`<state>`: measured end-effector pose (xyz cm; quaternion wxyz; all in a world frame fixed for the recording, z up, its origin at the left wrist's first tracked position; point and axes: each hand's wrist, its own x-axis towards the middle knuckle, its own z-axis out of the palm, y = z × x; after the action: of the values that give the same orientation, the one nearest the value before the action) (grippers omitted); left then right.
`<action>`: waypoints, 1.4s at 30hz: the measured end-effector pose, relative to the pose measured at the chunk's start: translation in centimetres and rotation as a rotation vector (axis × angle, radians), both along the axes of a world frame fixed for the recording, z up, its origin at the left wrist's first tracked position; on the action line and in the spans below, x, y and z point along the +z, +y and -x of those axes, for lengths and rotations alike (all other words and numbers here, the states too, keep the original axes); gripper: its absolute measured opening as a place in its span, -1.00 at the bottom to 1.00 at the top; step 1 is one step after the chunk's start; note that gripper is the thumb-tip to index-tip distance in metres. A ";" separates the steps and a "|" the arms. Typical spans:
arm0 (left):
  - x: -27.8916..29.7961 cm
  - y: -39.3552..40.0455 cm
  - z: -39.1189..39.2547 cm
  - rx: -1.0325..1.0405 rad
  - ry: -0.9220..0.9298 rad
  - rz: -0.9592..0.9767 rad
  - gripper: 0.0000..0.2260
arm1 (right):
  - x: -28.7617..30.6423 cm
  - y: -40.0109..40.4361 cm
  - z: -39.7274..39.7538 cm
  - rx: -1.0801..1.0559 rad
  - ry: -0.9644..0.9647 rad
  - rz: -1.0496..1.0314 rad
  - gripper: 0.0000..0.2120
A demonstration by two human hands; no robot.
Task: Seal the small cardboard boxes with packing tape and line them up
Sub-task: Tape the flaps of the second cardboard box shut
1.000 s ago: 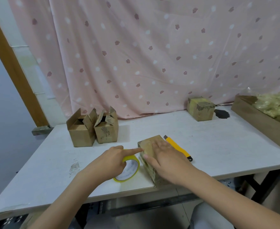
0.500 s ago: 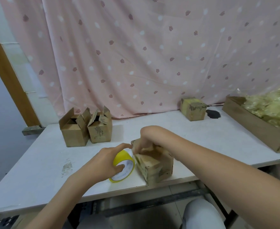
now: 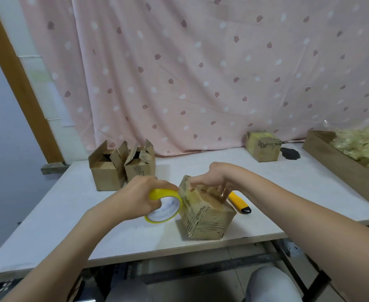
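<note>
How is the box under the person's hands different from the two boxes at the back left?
The box under the hands has its flaps folded down; the two back-left boxes stand with flaps up and open. The near box sits at the table's front edge, touched by the right hand; the back pair stand untouched beside the curtain. All are small brown cardboard boxes.

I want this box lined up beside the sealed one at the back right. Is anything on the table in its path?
Yes: the yellow utility knife lies just right of the held box, toward the sealed box. Beyond it the table shows nothing else between.
</note>
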<state>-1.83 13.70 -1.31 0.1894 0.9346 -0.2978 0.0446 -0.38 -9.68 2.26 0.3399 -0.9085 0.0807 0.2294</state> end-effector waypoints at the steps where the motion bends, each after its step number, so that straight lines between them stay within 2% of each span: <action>1: 0.0 0.1 -0.2 0.003 0.008 -0.020 -0.41 | -0.3 -0.3 -0.2 -0.009 0.001 -0.026 -0.36; 8: 0.2 1.3 -0.3 -0.017 0.022 -0.046 -0.35 | -1.3 -2.3 -0.9 -0.051 0.009 -0.160 -0.37; 13: 1.4 1.2 -0.3 -0.020 0.014 -0.085 -0.31 | -1.8 -2.5 -0.9 -0.077 0.036 -0.235 -0.51; 19: 1.9 0.7 -0.4 -0.025 0.042 -0.123 -0.36 | -2.5 -3.0 -1.0 -0.078 0.047 -0.280 -0.34; 24: 2.4 0.2 -0.5 -0.040 0.032 -0.143 -0.37 | -2.9 -3.3 -0.8 -0.085 0.075 -0.354 -0.43; 42: 2.3 0.7 -0.5 -0.056 0.018 -0.182 -0.31 | -3.6 -3.9 -0.1 -0.107 0.103 -0.447 -0.49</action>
<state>-1.32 14.37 1.03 0.1077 0.9396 -0.3249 0.0039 -0.23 -13.55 -1.30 0.5396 -0.7922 0.0933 0.2693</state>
